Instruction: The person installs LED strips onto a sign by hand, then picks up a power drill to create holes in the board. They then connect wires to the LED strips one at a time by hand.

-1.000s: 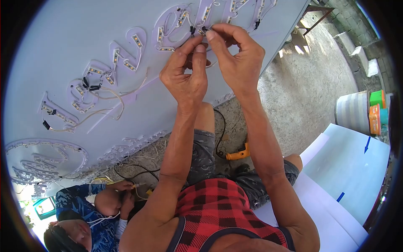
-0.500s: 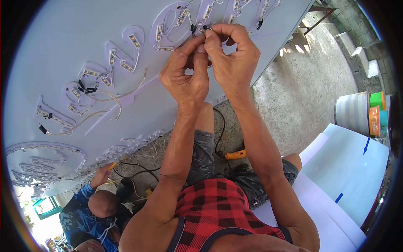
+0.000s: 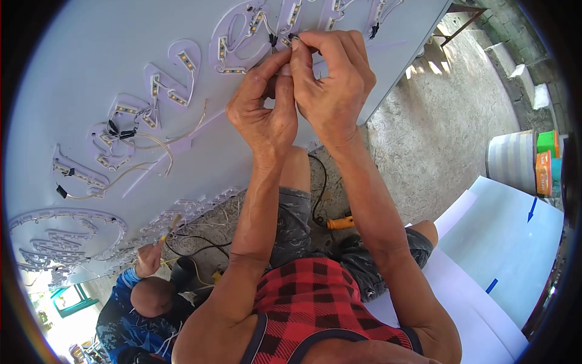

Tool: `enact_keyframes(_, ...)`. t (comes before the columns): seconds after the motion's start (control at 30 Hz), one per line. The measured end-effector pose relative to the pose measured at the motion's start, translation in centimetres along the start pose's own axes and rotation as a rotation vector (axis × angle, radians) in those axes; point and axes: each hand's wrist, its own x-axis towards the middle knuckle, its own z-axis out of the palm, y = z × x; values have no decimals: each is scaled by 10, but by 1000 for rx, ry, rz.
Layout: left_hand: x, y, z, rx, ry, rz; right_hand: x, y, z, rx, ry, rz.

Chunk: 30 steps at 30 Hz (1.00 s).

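My left hand point(image 3: 264, 112) and my right hand point(image 3: 333, 91) meet in front of a pale upright panel point(image 3: 200, 21) with raised letters. The right thumb and forefinger pinch a small black-wrapped wire joint point(image 3: 293, 37). Close below, the left thumb and fingers are pressed together; whatever they grip is hidden. Around the hands, white LED modules point(image 3: 232, 70) with yellow spots line the letters, linked by thin wires. Another black-wrapped joint point(image 3: 273, 39) hangs just left of my fingertips. Farther left, loose white wires point(image 3: 167, 148) dangle from the lettering.
Low on the left, a co-worker in a blue patterned top point(image 3: 124, 315) holds a brush point(image 3: 172, 227) near the panel's lower edge. An orange power tool point(image 3: 341, 223) and black cable lie on the concrete floor. White sheets point(image 3: 503, 242) and a striped container point(image 3: 511, 162) are at right.
The view has shifted slightly, and the panel sits a little farther left. My hands keep their pinch near the same letter. The co-worker's brush hand has moved, bringing the brush up into view.
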Motion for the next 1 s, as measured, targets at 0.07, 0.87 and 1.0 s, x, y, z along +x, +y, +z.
enact_keyframes(0.07, -2, 6, -2, -1, -12, -44, 4, -2, -9, 41, -146, 93)
enact_keyframes(0.87, -1, 10, 5, 84, -26, -30, 25, -17, -16, 264, -281, 585)
enact_keyframes(1.0, -1, 11, 8, 27, 7, -98, 19, -15, -25, 328, -308, 637)
